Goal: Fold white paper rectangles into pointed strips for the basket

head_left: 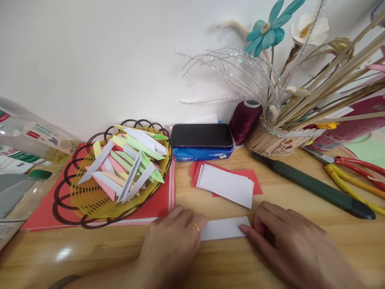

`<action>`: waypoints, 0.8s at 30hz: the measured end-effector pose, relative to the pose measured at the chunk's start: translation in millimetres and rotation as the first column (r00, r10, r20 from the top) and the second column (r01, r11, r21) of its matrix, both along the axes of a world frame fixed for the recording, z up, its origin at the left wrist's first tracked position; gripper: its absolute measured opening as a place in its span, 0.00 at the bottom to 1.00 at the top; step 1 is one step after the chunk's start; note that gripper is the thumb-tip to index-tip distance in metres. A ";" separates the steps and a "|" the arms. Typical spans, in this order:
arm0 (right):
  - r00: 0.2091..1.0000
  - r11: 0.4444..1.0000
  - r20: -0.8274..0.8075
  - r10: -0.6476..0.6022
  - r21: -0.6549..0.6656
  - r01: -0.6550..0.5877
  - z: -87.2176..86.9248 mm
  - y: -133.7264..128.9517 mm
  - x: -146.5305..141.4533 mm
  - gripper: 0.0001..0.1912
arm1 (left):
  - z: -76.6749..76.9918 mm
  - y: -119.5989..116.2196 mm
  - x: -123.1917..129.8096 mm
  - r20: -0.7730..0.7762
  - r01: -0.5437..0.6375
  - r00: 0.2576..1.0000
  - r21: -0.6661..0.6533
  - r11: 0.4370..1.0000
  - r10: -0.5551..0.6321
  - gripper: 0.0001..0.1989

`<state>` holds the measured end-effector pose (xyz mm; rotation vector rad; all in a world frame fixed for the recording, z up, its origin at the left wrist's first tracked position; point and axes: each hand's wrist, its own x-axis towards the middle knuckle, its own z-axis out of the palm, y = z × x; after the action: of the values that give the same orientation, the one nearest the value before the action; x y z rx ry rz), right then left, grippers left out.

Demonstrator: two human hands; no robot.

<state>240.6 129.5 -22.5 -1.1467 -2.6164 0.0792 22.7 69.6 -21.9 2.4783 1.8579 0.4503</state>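
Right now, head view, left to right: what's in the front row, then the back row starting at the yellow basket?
Front: left hand → white paper strip → right hand. Back: yellow basket → black phone → maroon thread spool → flower pot.

The left end of the white paper strip (224, 229) is hidden under the left hand (176, 239), whose fingertips cannot be made out, and the right hand's (290, 237) curled fingers are partly out of sight. The yellow basket (86, 201) hides much of the red sheets (165, 200) below it — the bottle (39, 134) is cut off by the left edge, the red-handled tool (345, 160) by the right — and the fine print on its label is unreadable.
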 end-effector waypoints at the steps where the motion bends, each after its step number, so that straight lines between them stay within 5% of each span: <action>1: 1.000 1.000 -0.010 0.003 -0.012 -0.003 0.4 0.4 0.2 0.13 | -1.2 -0.3 -0.8 -0.030 0.037 0.999 0.027 0.999 -0.036 0.13; 5: 0.998 0.998 -0.055 -0.008 -0.059 0.005 1.4 -0.6 0.2 0.11 | -6.2 -1.0 -4.1 -0.122 0.158 0.982 0.105 0.982 -0.145 0.20; 11: 0.994 0.989 -0.080 -0.070 -0.135 0.058 -5.6 -2.1 3.0 0.09 | -9.2 -0.7 -2.0 -0.114 0.139 0.985 0.088 0.986 -0.129 0.09; 15: 0.994 0.991 -0.097 -0.054 -0.124 0.041 -6.0 -0.8 7.2 0.11 | -5.1 -1.2 -0.9 -0.076 0.327 0.945 0.165 0.930 -0.319 0.14; 20: 0.959 0.959 -0.072 0.275 0.085 -0.269 5.0 -20.3 6.3 0.17 | -5.2 -2.8 1.1 -0.080 0.351 0.936 0.210 0.912 -0.342 0.13; 24: 0.926 0.926 0.069 0.371 0.051 -0.375 3.2 -42.6 1.6 0.27 | -5.6 -3.8 -2.1 -0.119 0.385 0.923 0.210 0.899 -0.367 0.17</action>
<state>242.2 86.9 -19.2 -0.6245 -2.8336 0.0402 20.6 65.8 -27.5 2.9546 1.3541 0.5880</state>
